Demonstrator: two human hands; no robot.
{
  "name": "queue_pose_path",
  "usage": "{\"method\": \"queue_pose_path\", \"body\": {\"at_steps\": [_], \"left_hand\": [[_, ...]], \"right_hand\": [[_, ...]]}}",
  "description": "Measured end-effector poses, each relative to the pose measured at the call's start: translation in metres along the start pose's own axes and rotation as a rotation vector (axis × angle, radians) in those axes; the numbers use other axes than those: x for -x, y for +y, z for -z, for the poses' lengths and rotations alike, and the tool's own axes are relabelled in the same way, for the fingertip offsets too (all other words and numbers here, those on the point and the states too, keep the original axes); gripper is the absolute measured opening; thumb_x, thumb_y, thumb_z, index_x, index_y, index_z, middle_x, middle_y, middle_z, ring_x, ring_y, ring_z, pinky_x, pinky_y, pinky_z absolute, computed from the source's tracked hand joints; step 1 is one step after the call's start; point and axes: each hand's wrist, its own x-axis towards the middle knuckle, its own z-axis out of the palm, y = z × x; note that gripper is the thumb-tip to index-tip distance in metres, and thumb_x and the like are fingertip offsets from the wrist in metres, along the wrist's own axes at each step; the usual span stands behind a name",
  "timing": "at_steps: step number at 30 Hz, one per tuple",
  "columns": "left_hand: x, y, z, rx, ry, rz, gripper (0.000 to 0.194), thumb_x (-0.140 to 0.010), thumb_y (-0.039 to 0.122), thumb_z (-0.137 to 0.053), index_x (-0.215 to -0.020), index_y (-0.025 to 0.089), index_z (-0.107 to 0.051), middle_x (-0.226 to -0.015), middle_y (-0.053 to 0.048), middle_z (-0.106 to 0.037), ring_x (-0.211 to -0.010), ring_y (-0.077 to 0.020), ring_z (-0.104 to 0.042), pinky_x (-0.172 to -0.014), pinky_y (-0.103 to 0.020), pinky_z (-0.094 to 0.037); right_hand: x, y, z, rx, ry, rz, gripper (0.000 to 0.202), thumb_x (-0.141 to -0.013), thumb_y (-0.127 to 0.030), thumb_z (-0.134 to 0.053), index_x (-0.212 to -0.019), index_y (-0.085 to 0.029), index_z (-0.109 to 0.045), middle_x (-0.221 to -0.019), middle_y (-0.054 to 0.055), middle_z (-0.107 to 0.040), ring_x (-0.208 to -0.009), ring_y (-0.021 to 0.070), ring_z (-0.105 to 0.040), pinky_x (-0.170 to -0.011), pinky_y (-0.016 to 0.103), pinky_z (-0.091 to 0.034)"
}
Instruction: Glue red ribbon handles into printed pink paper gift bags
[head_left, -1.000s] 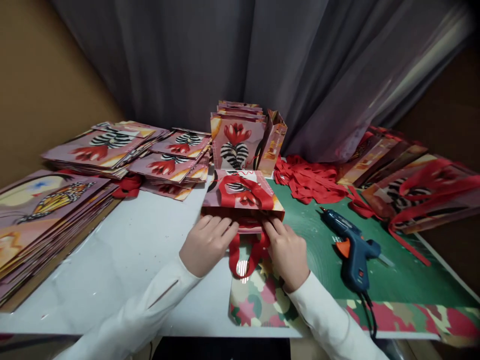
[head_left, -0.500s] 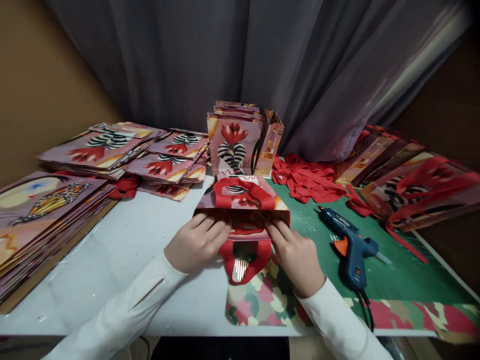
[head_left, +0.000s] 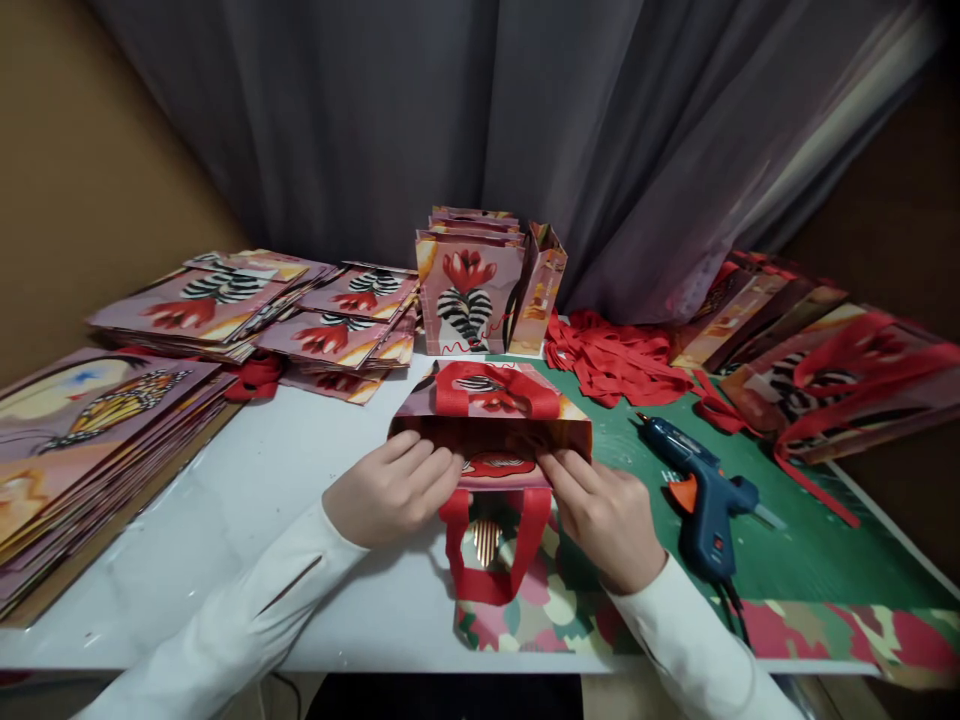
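Observation:
A paper bag [head_left: 427,405] printed with a red flower lies at the middle of the table, its wide mouth facing me. My left hand [head_left: 397,490] grips the left part of the near rim, fingertips inside the mouth. On the right, my right hand [head_left: 609,510] holds the same rim, fingers curled over it. One red ribbon handle [head_left: 487,585] hangs from the near side over camouflage-patterned paper [head_left: 499,625]; another red handle [head_left: 451,388] loops on the far panel. The deeper inside of the bag is dark.
A blue glue gun [head_left: 705,500] lies on the green mat [head_left: 795,560] at right. Behind it are a red ribbon pile [head_left: 611,355] and finished bags [head_left: 832,385]. Standing bags [head_left: 469,280] are at the back; flat stacks [head_left: 210,300] fill the left.
Both hands have moved slightly apart, and the bag's mouth is wider. The near handle hangs lower and straighter. The view has shifted slightly.

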Motion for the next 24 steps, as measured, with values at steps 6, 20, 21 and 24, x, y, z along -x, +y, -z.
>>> {"method": "queue_pose_path", "body": {"at_steps": [6, 20, 21, 24], "left_hand": [[-0.002, 0.01, -0.015, 0.058, -0.096, 0.089, 0.028, -0.09, 0.007, -0.039, -0.097, 0.01, -0.066, -0.077, -0.005, -0.067, -0.065, -0.0172, -0.056, -0.069, -0.033, -0.041], [0.025, 0.043, -0.02, 0.874, -0.552, 0.437, 0.035, -0.087, 0.018, -0.045, -0.115, 0.028, -0.064, -0.133, -0.007, -0.059, -0.132, -0.0272, -0.045, -0.109, -0.051, -0.031], [0.027, 0.045, -0.021, 0.886, -0.602, 0.432, 0.038, -0.083, 0.015, -0.046, -0.114, 0.026, -0.064, -0.136, -0.008, -0.057, -0.135, -0.0294, -0.041, -0.11, -0.055, -0.029], [0.031, 0.047, -0.023, 0.953, -0.638, 0.434, 0.047, -0.073, 0.004, -0.045, -0.111, 0.024, -0.064, -0.141, -0.01, -0.053, -0.139, -0.0302, -0.036, -0.112, -0.06, -0.024]], "right_hand": [[-0.001, -0.003, -0.015, -0.027, -0.074, -0.001, 0.039, -0.085, -0.007, -0.046, -0.117, -0.018, -0.066, -0.113, 0.004, -0.073, -0.058, 0.0137, -0.056, -0.052, 0.03, -0.034], [0.014, 0.008, -0.011, -0.583, -0.569, -0.185, 0.046, -0.093, -0.02, -0.041, -0.138, -0.023, -0.051, -0.146, 0.01, -0.048, -0.124, 0.0231, -0.056, -0.095, 0.036, -0.049], [0.017, 0.007, -0.011, -0.596, -0.592, -0.158, 0.048, -0.089, -0.016, -0.044, -0.136, -0.023, -0.053, -0.15, 0.011, -0.043, -0.125, 0.0238, -0.055, -0.096, 0.037, -0.048], [0.023, -0.001, -0.011, -0.675, -0.59, -0.117, 0.05, -0.08, -0.005, -0.045, -0.124, -0.022, -0.062, -0.154, 0.009, -0.037, -0.124, 0.0212, -0.054, -0.101, 0.036, -0.044]]}}
